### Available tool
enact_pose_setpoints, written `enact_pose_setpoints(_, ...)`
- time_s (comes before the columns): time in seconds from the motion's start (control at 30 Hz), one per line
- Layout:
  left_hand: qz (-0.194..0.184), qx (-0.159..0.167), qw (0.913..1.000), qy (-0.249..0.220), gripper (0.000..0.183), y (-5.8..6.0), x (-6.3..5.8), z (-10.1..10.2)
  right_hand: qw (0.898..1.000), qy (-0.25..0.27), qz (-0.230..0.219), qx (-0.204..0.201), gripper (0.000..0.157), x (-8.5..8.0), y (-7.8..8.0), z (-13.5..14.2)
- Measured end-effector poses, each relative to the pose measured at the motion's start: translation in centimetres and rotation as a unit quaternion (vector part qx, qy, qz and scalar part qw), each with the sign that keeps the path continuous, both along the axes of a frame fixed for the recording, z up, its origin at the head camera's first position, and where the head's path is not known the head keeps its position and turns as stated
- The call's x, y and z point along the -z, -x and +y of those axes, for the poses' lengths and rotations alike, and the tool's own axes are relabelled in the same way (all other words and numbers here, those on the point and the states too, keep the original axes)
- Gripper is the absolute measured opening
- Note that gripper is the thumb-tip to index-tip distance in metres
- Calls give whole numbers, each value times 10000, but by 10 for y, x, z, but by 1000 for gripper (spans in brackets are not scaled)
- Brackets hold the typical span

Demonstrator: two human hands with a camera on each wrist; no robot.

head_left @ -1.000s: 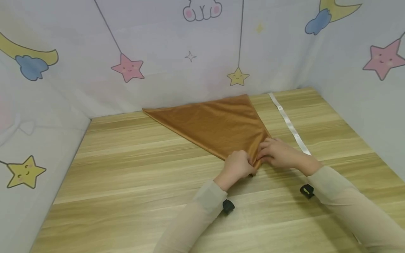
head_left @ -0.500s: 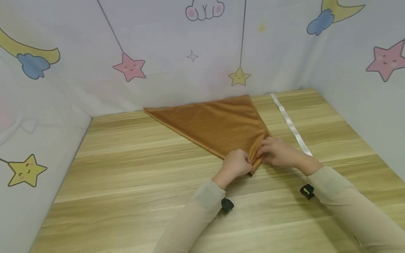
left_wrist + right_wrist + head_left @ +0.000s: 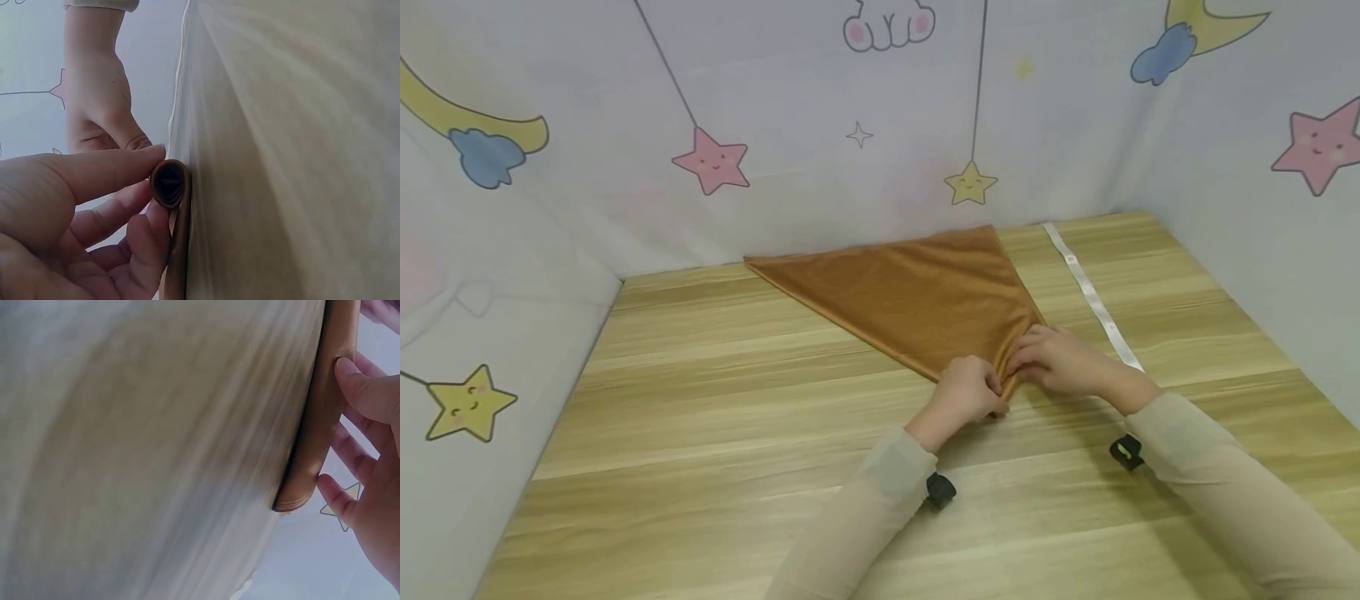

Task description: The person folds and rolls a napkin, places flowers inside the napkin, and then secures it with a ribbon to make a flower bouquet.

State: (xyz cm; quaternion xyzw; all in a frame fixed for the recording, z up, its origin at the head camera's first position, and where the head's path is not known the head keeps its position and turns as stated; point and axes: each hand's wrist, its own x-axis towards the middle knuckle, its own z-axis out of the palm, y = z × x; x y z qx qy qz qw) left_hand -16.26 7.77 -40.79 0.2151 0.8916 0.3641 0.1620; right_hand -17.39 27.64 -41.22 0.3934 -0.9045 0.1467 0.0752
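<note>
A brown cloth (image 3: 910, 292), smooth and slightly shiny, lies on the table in a roughly triangular shape. Its near right edge is rolled into a narrow tube. My left hand (image 3: 964, 390) pinches the near end of that roll. In the left wrist view the roll's end (image 3: 169, 183) shows a dark hollow, with a finger above it and fingertips below. Farther along the same edge, my right hand (image 3: 1063, 360) holds the roll. In the right wrist view its thumb presses on the rolled edge (image 3: 320, 419), and its other fingers are partly hidden behind the cloth.
A white strip (image 3: 1093, 296) with small marks runs along the wood-grain table (image 3: 737, 442) to the right of the cloth. Behind the table hangs a pale curtain (image 3: 805, 192) printed with stars and moons. Black wrist devices (image 3: 940, 492) sit under both sleeves.
My left fingers draw back slightly from the corner, then come forward over its tip again. The right hand stays nearly in place on the roll. The head view shifts a little.
</note>
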Motion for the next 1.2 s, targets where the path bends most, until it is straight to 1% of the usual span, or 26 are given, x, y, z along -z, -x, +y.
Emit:
enact_pose_setpoints(0.07,101,-27,9999,14,15,1,0,-1,10000,11,-19,5,14,1,1,0)
enact_pose_setpoints(0.2,314,-160,9993,96,12,3,1,-4,9994,221,-248,59,18,2,2,1)
enact_pose_setpoints(0.33,179,-342,9992,89,14,4,2,-6,9987,320,-381,112,25,2,3,0)
enact_pose_setpoints(0.43,104,-412,9991,77,21,4,2,-6,9989,223,-390,146,26,2,3,0)
enact_pose_setpoints(0.53,131,-393,9990,144,32,4,2,-6,9991,120,-375,172,23,0,3,-2)
enact_pose_setpoints(0.63,141,-341,9991,230,38,4,1,-5,9992,-22,-343,198,19,-1,3,-4)
enact_pose_setpoints(0.7,225,-296,9989,268,33,4,1,-5,9991,-104,-355,204,17,-2,4,-5)
enact_pose_setpoints(0.77,229,-262,9990,276,28,4,0,-5,9989,-168,-394,208,15,-1,5,-5)
enact_pose_setpoints(0.87,436,-207,9982,343,19,4,0,-4,9985,-202,-442,232,14,-1,7,-6)
enact_pose_setpoints(1.0,583,-192,9975,362,25,4,0,-5,9982,-187,-481,314,16,1,9,-7)
enact_pose_setpoints(1.07,586,-201,9977,283,28,4,0,-7,9980,-133,-520,339,18,1,10,-7)
enact_pose_setpoints(1.2,687,-317,9968,276,22,7,1,-9,9981,-50,-527,330,23,1,12,-8)
